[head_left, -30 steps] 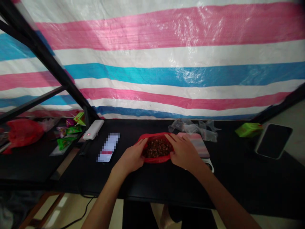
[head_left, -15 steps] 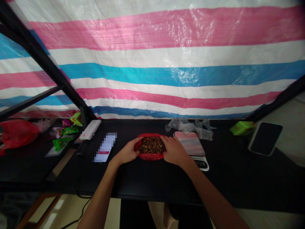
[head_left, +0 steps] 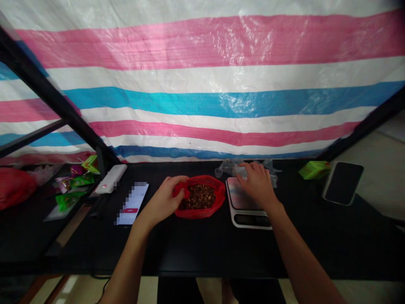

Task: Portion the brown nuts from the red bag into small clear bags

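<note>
A red plastic bag [head_left: 218, 205] stands with its mouth spread wide on the black table, full of small brown dried pieces [head_left: 201, 196]. My left hand [head_left: 165, 197] pinches the bag's left rim between thumb and fingers. To the right of the bag sits a white kitchen scale [head_left: 234, 219] with a pinkish, shiny plate. Over that plate reaches my right hand [head_left: 258, 183], its fingers bent and apart at the crumpled clear plastic bags [head_left: 228, 166] behind the scale. Whether the fingertips touch the plastic is hard to see.
A phone with a lit screen [head_left: 134, 203] and a white power bank [head_left: 111, 179] lie at left. A dark-screened phone [head_left: 343, 183] leans by a green packet [head_left: 313, 169] at right. Green wrappers [head_left: 70, 200] and another red bag [head_left: 15, 186] are far left. Striped sheeting [head_left: 202, 101] hangs behind.
My right hand has let go of the red bag's right side and moved right, over the scale to the clear plastic. The bag's mouth now spreads wider; my left hand stays on its rim.
</note>
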The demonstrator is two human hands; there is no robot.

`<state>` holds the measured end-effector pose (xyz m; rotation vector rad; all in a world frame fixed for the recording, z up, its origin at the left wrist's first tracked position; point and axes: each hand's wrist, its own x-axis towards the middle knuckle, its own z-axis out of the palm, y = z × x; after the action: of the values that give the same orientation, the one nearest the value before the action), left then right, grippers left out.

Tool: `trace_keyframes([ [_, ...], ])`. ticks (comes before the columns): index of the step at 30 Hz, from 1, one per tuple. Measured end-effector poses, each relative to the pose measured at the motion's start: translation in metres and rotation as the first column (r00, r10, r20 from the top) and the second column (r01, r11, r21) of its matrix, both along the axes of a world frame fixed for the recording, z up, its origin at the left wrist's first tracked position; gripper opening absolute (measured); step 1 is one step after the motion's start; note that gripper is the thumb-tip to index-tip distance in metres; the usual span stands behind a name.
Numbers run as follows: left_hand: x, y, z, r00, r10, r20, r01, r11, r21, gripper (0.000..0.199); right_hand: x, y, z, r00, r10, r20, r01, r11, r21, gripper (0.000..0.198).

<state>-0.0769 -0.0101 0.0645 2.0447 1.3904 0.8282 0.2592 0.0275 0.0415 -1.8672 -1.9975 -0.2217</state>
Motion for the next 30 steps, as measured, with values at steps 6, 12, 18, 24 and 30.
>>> trace_keyframes([
  [6, 0.016, 0.005, 0.04, 0.99, -0.063, -0.125, 0.08, 0.988, 0.131, 0.032, 0.001, 0.008, -0.008, 0.997, -0.072, 0.014, 0.072, 0.996, -0.044, 0.034],
  [12, 0.053, 0.024, 0.039, 0.976, -0.216, 0.013, 0.211, 0.965, 0.155, 0.059, -0.042, -0.004, 0.031, 0.912, 0.071, -0.404, -0.014, 0.99, 0.142, 0.022],
  [18, 0.063, 0.047, -0.004, 0.969, -0.238, 0.06, 0.219, 0.95, 0.224, 0.077, -0.102, -0.002, 0.039, 0.564, 0.47, -0.679, -0.595, 0.801, 0.06, 0.011],
  [24, 0.036, 0.057, -0.035, 0.917, -0.059, 0.393, 0.007, 0.991, 0.133, 0.068, -0.08, 0.019, 0.013, 0.78, 0.412, -0.471, -0.43, 0.9, 0.075, 0.016],
  [30, 0.014, 0.068, -0.067, 0.872, 0.119, 0.475, -0.168, 0.984, 0.06, 0.074, -0.05, 0.031, -0.012, 0.973, 0.2, -0.115, -0.21, 0.973, -0.091, 0.032],
])
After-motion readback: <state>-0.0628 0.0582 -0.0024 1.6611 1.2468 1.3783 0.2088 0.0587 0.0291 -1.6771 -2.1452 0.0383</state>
